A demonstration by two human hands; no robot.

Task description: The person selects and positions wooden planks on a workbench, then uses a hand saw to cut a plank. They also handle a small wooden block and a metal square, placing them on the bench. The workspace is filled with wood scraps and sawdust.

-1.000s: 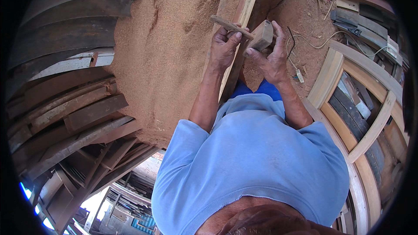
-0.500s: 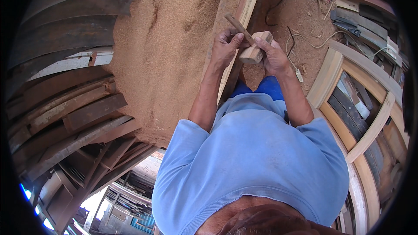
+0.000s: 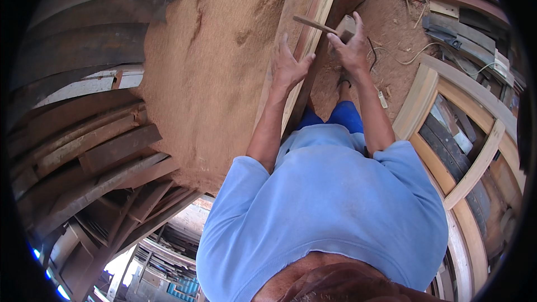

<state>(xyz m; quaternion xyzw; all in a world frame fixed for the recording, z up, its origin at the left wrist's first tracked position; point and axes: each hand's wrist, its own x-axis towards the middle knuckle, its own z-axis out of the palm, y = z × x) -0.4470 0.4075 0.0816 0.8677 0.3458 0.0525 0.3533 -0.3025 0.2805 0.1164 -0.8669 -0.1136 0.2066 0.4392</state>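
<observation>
My right hand point(image 3: 351, 53) grips a wooden marking gauge point(image 3: 345, 28), a chunky block with a thin stick that points left over the plank. Its fingers and thumb close around the block and hide part of it. Just left of it, my left hand point(image 3: 290, 68) has its fingers spread and holds nothing. That hand is over the long wooden plank point(image 3: 321, 1), which has a pale edge and runs away from me; whether it rests on the wood I cannot tell.
Brown sawdust point(image 3: 218, 78) is heaped left of the plank. Dark boards point(image 3: 84, 45) are stacked at far left. At right stands a pale wooden frame point(image 3: 422, 98), with a white cord point(image 3: 411, 59) on the sawdust-covered floor nearby. My legs are beside the plank.
My left hand has let go of the marking gauge and opened, moving slightly down. My right hand has lifted the gauge slightly away, and its stick now lies flatter.
</observation>
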